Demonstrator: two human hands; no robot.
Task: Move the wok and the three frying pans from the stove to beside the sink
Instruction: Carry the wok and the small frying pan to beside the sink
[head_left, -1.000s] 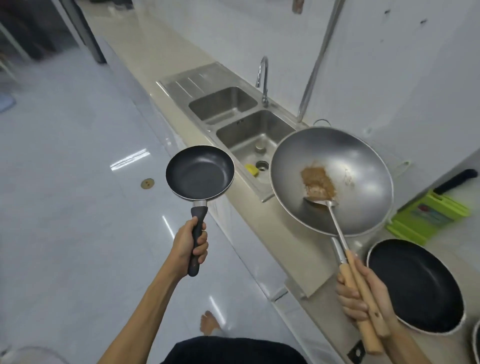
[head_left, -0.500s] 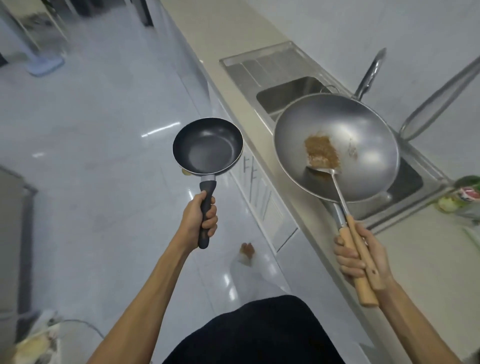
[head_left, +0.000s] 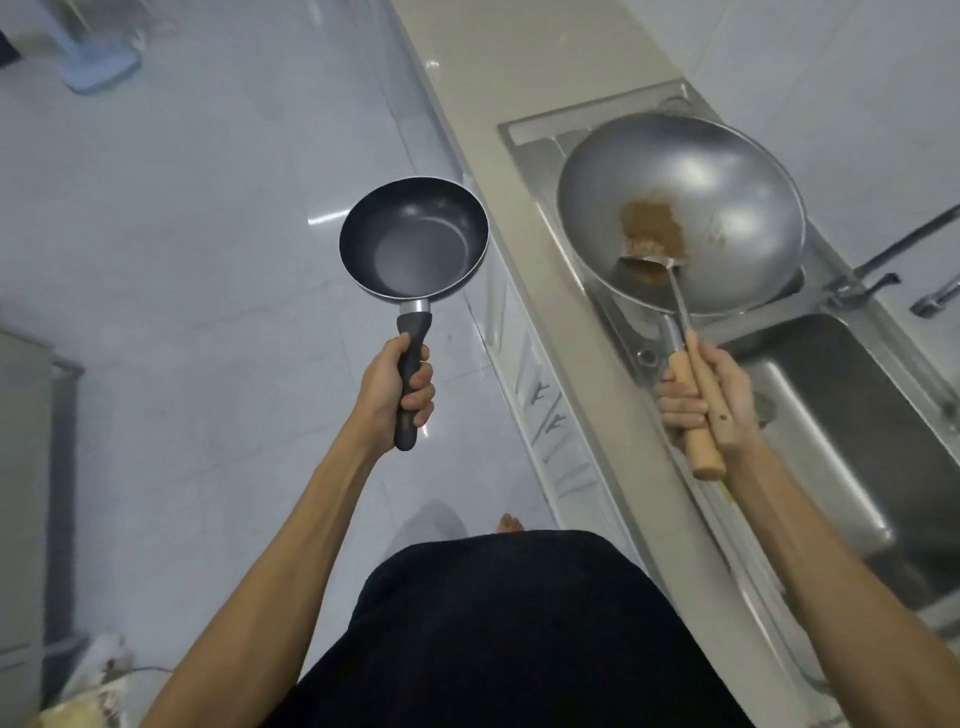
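Over the sink's (head_left: 831, 441) draining board, we now carry the wok (head_left: 680, 213), which a second ago hung above the basins; the stove and the other pans have dropped out of view, so we judge the counter beyond the sink is close. Our right hand (head_left: 701, 400) wraps wok handle and spatula (head_left: 670, 280) together, fingers curled tight. Our left hand (head_left: 400, 395), arm stretched forward, fists the small pan's (head_left: 413, 239) black handle, holding it level above the floor, left of the counter (head_left: 519, 52).
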